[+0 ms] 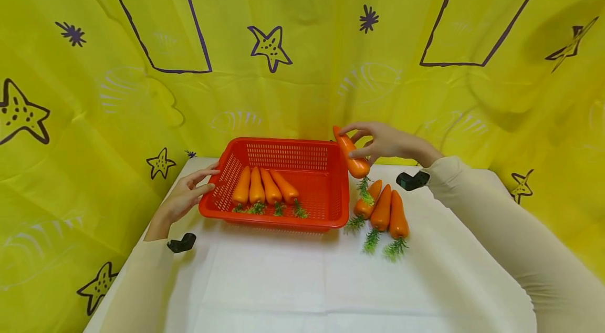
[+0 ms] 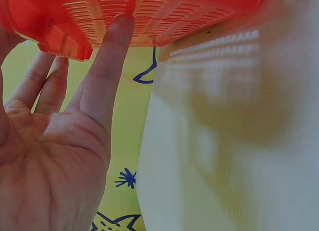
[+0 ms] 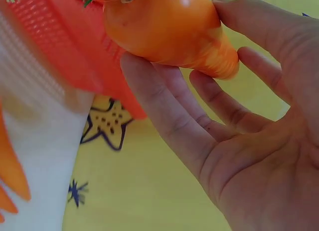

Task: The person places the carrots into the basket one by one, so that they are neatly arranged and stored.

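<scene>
Nearest us, a pale sleeve [image 1: 496,243] leads to the right hand [image 1: 380,141], fingers gripping one carrot [image 1: 353,157] — tip slanting away leftward, leaves toward us. Just left, the red basket [image 1: 269,221] puts its right rim between it and four carrots [image 1: 257,188]; the left hand [image 1: 181,199] touches the opposite side, fingers fairly straight. Three carrots [image 1: 381,212] lie loose on the desk [image 1: 264,275].

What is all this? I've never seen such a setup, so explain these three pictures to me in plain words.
There is no machine here, just a person's two bare hands. The wide picture comes from a camera worn on the head, looking forward and down. The two close-ups come from cameras worn on the wrists, one each.

On a white table sits a red basket with four carrots inside. Three loose carrots lie to its right. Behind hangs a yellow patterned cloth.

The left hand touches the basket's left side. The right hand's fingers hold another carrot.
</scene>
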